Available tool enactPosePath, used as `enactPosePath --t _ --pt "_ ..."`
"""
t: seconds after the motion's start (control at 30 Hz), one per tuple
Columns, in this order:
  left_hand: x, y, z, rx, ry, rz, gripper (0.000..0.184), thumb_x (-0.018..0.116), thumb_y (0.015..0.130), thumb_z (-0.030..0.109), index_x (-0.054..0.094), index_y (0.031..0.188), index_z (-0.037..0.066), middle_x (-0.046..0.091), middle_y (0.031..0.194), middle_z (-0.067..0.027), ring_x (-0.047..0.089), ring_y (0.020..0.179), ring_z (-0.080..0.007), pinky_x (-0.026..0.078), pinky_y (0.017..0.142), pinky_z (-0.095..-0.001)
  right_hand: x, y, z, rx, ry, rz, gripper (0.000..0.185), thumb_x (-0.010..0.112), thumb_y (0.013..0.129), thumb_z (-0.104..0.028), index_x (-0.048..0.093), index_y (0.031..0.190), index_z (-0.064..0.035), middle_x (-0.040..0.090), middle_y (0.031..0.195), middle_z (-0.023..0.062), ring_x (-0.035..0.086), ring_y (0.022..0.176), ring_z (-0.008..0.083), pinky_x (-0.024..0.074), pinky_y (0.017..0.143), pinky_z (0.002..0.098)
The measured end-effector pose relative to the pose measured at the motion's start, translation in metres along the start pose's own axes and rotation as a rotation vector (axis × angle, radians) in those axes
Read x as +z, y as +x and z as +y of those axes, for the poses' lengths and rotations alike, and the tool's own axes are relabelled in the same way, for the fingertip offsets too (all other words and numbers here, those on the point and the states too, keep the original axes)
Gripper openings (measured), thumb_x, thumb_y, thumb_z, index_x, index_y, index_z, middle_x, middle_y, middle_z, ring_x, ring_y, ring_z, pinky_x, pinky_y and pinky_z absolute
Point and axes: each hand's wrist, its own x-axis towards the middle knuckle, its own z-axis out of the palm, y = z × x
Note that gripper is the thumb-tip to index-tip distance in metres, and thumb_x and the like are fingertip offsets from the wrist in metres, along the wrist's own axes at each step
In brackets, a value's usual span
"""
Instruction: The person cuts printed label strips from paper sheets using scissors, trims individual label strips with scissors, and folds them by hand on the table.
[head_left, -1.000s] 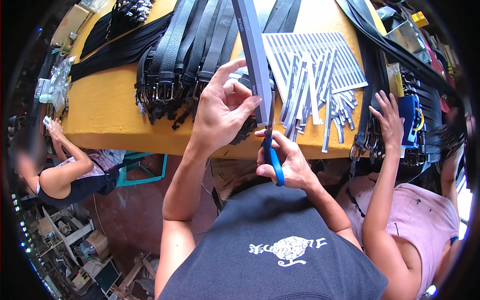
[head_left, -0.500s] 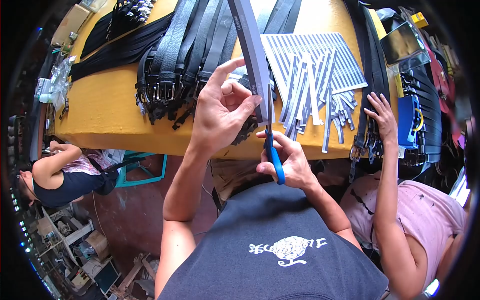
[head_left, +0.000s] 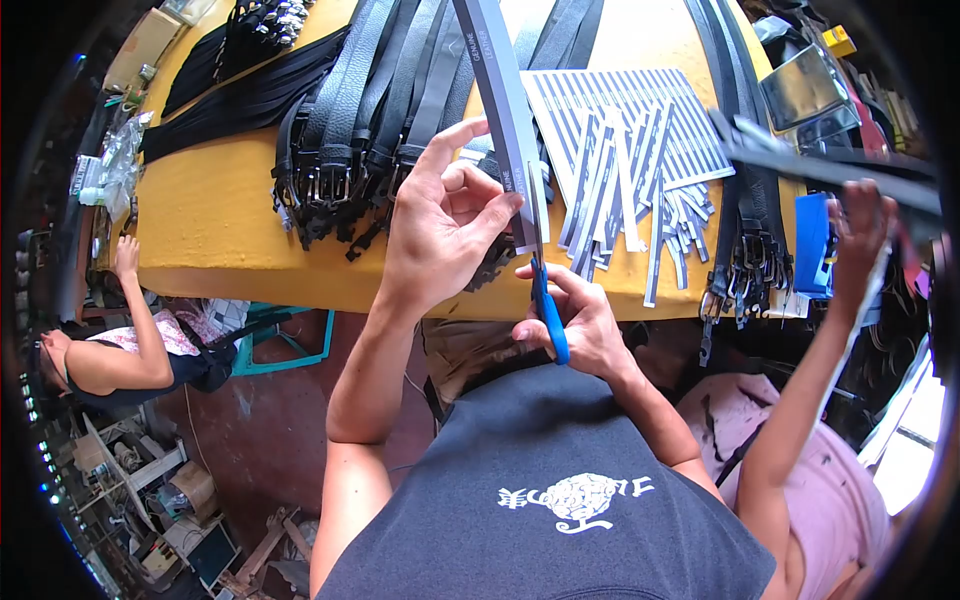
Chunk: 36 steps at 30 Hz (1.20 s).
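My left hand (head_left: 445, 220) pinches the lower part of a long grey strip (head_left: 497, 95) printed "GENUINE LEATHER", between thumb and fingers. The strip stands upright above the table. In my right hand (head_left: 580, 325) is a pair of blue-handled scissors (head_left: 549, 320), blades pointing away from me along the strip's right edge. Whether the blades touch the strip is hard to see. Just beyond lie a striped label sheet (head_left: 690, 115), a heap of cut strips (head_left: 598, 185) and several short label pieces (head_left: 687, 222).
Black belts (head_left: 345, 120) with buckles cover the left of the yellow-covered table (head_left: 215, 220). More belts (head_left: 745, 230) lie at the right, near a blue box (head_left: 813, 245). A co-worker's hand (head_left: 860, 225) is at the right; another person (head_left: 140, 345) sits at left by a teal stool (head_left: 300, 345).
My hands, strip and scissors barely move. The right co-worker's hand has lifted off the belts and moved right, near a blurred dark strap. The left person's hand has reached up to the table edge.
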Motion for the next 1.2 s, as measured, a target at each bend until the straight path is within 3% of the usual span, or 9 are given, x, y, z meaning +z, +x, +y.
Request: enactPosePath --t 0.93,1.2 --pt "0.007 0.001 -0.004 -0.038 -0.057 -0.012 0.062 0.067 0.083 -0.007 0.038 0.137 0.001 0.062 0.082 -0.0052 0.064 0.076 -0.0094 0.056 0.068 -0.023 -0.006 -0.003 0.002 0.129 0.075 0.024 0.054 0.077 0.081 -0.012 0.05 0.126 -0.0021 0.066 0.072 0.0046 0.057 0.058 0.0047 0.0439 0.051 0.018" --pt "0.019 0.008 -0.001 -0.056 -0.071 -0.041 0.054 0.064 0.085 -0.007 0.039 0.133 -0.003 0.062 0.086 -0.0073 0.067 0.081 -0.0137 0.058 0.067 -0.0255 -0.014 -0.012 0.013 0.112 0.182 0.071 0.059 0.082 0.077 -0.018 0.053 0.126 -0.0035 0.066 0.067 0.0024 0.053 0.054 0.0034 0.0419 0.05 0.0201"
